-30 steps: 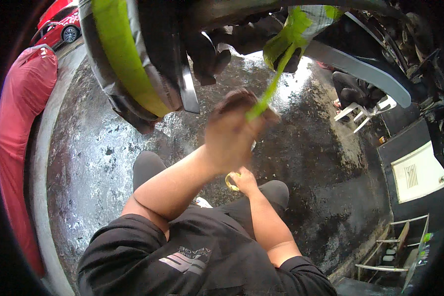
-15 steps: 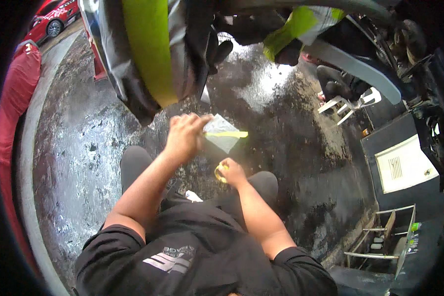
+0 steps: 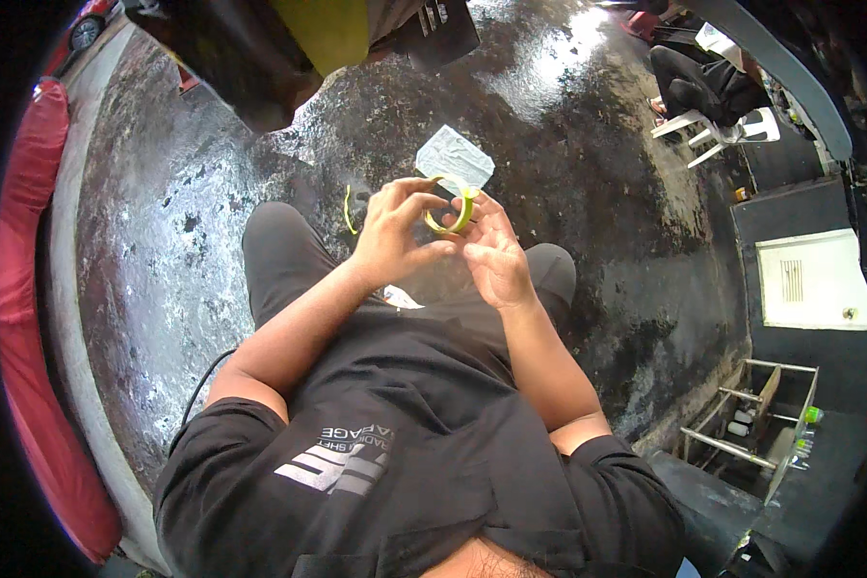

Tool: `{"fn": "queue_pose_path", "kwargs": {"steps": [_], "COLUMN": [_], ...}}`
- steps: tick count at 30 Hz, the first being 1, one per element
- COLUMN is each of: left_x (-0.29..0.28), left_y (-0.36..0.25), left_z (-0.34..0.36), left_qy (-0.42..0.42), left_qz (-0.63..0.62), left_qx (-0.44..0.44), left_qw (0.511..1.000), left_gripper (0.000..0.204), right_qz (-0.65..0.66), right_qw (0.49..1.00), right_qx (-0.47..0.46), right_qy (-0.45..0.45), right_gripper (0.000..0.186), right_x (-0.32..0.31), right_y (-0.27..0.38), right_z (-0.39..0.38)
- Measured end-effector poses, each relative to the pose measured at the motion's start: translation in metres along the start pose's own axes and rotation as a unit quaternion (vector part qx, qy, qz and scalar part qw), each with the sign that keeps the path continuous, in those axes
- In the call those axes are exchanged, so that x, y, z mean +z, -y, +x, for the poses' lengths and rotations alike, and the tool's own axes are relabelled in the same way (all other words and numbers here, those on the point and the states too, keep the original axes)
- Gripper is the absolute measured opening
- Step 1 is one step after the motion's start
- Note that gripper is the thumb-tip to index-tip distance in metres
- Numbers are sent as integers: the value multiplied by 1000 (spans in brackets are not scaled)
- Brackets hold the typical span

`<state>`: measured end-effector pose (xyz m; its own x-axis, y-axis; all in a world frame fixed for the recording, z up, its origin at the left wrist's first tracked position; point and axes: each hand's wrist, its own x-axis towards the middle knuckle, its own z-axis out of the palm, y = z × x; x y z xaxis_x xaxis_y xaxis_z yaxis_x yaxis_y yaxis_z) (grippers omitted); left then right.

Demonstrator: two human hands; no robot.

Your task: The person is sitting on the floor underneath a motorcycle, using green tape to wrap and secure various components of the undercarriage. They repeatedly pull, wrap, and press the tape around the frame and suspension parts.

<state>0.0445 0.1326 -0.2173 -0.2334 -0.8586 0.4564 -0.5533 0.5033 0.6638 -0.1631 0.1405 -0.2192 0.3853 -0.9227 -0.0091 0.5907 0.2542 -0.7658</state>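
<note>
Left hand (image 3: 393,227) nearer right hand (image 3: 497,258) (palm upturned), tape roll (image 3: 466,215) between

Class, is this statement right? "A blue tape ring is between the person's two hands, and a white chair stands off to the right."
Not quite: the tape ring is yellow-green, not blue, as the head view shows. The rest, about hands and white chair, stands.
</note>
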Motion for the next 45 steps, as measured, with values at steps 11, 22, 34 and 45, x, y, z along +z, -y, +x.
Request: {"fn": "queue_pose_path", "kwargs": {"steps": [11, 22, 34, 45], "left_x": [-17, -32, -36, 6], "left_y": [-32, -43, -55, -72], "left_z": [30, 39, 53, 69], "left_qy": [-12, 117, 150, -102], "left_qz": [76, -239, -671, -167], "left_qx": [109, 22, -230, 37], "left_qw": [991, 964, 688, 980], "left_gripper": [13, 22, 32, 85], "right_qz": [-490, -556, -654, -694], "right_qw": [834, 794, 679, 589], "right_qx": [-158, -241, -327, -414], "right_qy": [-200, -56, 62, 15], "right_gripper": [84, 37, 26, 13], "right_x": [5, 42, 38, 66], "right_y": [57, 117, 151, 202], "right_z": [2, -1, 12, 29]}}
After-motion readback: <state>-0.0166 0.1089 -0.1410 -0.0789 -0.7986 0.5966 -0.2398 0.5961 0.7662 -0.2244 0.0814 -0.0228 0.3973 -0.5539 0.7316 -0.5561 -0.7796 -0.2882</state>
